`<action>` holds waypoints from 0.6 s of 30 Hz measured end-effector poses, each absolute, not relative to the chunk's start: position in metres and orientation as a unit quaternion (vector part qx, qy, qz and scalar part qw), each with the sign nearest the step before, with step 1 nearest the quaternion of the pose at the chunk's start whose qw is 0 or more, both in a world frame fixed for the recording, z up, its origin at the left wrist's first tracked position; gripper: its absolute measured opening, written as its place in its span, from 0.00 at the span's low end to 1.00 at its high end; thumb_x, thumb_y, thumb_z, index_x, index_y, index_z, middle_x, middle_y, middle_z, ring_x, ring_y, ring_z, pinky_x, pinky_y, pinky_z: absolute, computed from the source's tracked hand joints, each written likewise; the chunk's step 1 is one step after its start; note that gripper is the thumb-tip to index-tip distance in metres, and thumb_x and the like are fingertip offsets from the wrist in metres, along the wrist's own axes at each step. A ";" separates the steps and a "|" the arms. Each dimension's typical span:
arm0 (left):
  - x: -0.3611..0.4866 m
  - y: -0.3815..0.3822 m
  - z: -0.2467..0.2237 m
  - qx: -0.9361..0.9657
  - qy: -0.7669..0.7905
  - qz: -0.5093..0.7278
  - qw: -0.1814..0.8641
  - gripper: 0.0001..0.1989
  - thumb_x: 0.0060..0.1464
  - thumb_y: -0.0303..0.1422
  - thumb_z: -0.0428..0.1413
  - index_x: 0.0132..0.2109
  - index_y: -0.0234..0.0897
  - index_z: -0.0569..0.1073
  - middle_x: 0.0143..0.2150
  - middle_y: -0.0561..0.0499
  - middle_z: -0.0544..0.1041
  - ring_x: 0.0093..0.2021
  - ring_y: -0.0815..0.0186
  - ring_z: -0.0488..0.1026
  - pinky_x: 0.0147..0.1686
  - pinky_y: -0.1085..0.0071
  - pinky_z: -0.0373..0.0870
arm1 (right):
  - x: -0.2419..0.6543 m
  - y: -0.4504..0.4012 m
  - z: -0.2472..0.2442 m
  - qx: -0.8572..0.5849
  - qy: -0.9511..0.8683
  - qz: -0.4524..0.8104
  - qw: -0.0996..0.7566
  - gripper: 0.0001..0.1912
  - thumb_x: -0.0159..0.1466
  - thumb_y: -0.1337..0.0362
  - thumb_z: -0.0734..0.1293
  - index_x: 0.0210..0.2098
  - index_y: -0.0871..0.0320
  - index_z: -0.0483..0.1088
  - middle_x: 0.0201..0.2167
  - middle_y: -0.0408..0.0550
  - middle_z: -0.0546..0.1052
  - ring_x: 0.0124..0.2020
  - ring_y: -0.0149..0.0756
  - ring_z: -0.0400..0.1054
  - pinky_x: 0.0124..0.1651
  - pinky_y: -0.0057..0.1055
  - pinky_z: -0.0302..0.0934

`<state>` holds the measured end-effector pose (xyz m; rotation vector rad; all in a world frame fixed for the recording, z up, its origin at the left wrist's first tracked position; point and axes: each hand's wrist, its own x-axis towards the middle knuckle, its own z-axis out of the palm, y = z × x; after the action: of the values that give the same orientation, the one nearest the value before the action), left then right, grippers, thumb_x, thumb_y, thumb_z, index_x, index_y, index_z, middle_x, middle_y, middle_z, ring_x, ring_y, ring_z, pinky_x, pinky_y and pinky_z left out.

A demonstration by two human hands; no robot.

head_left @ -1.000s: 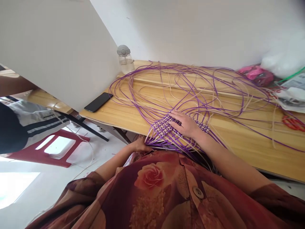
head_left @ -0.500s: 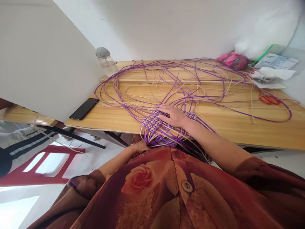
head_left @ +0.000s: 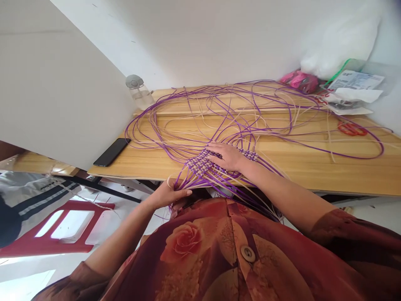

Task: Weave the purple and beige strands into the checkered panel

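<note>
A knotted purple and beige woven piece (head_left: 200,164) lies at the table's front edge, with many loose cords running out of it. My right hand (head_left: 227,156) rests flat on top of it, fingers stretched to the left, covering its middle. Below the piece's left corner, my left hand (head_left: 172,193) is closed around a bundle of the purple and beige cords (head_left: 189,182), thumb on top. More cords (head_left: 247,194) hang over the edge between my body and the table. The ends of those hanging cords are hidden.
Long loops of purple and beige cord (head_left: 156,100) spread over the wooden table (head_left: 313,175). A phone (head_left: 112,151) and a clear bottle (head_left: 140,93) are at left. Red-handled scissors (head_left: 352,128), a pink bundle (head_left: 299,81) and plastic packets (head_left: 354,90) lie at right. A red stool (head_left: 75,205) stands lower left.
My left hand has moved left and slightly up from beneath the piece, drawing the cords outward to the left. My right hand stays on the woven piece. The view has shifted slightly.
</note>
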<state>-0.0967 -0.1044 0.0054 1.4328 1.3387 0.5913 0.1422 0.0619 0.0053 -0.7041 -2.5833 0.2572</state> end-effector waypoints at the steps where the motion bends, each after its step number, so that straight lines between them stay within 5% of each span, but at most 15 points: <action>1: -0.101 -0.104 0.013 0.624 0.577 0.230 0.474 0.17 0.49 0.45 0.59 0.33 0.32 0.74 0.21 0.54 0.72 0.23 0.70 0.67 0.24 0.75 0.63 | 0.142 0.062 0.005 -0.254 -0.936 0.094 0.224 0.25 0.68 0.54 0.58 0.57 0.63 0.68 0.58 0.56 0.69 0.62 0.41 0.60 0.65 0.41 0.53; 6: -0.122 -0.100 0.045 0.693 0.653 0.130 0.275 0.12 0.49 0.41 0.57 0.35 0.36 0.75 0.30 0.55 0.76 0.31 0.67 0.70 0.32 0.74 0.63 | 0.145 0.062 0.006 -0.252 -0.936 0.096 0.227 0.24 0.68 0.55 0.57 0.57 0.63 0.68 0.58 0.57 0.69 0.62 0.43 0.59 0.65 0.44 0.54; 11: -0.148 -0.094 0.063 0.681 0.679 0.100 0.253 0.11 0.50 0.37 0.53 0.39 0.38 0.74 0.27 0.56 0.75 0.28 0.69 0.70 0.30 0.75 0.62 | 0.147 0.062 0.010 -0.253 -0.933 0.121 0.224 0.24 0.67 0.56 0.59 0.57 0.61 0.68 0.59 0.57 0.68 0.63 0.44 0.59 0.65 0.46 0.54; 15: -0.145 -0.087 0.069 0.704 0.669 0.108 0.214 0.26 0.50 0.29 0.50 0.58 0.41 0.65 0.28 0.57 0.75 0.29 0.69 0.71 0.33 0.75 0.64 | 0.148 0.063 0.012 -0.261 -0.926 0.148 0.227 0.24 0.67 0.55 0.59 0.57 0.60 0.68 0.59 0.56 0.68 0.62 0.44 0.59 0.65 0.46 0.55; 18: -0.125 -0.083 0.060 0.727 0.669 0.102 0.112 0.43 0.44 0.21 0.49 0.68 0.43 0.50 0.41 0.51 0.76 0.38 0.66 0.74 0.38 0.73 0.68 | 0.145 0.062 0.011 -0.265 -0.923 0.148 0.235 0.24 0.67 0.55 0.60 0.56 0.62 0.69 0.58 0.57 0.69 0.62 0.44 0.60 0.65 0.44 0.54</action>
<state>-0.1247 -0.0833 0.0603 2.1341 1.9648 0.2990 0.1452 0.0623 0.0113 -0.7279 -2.5325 0.4058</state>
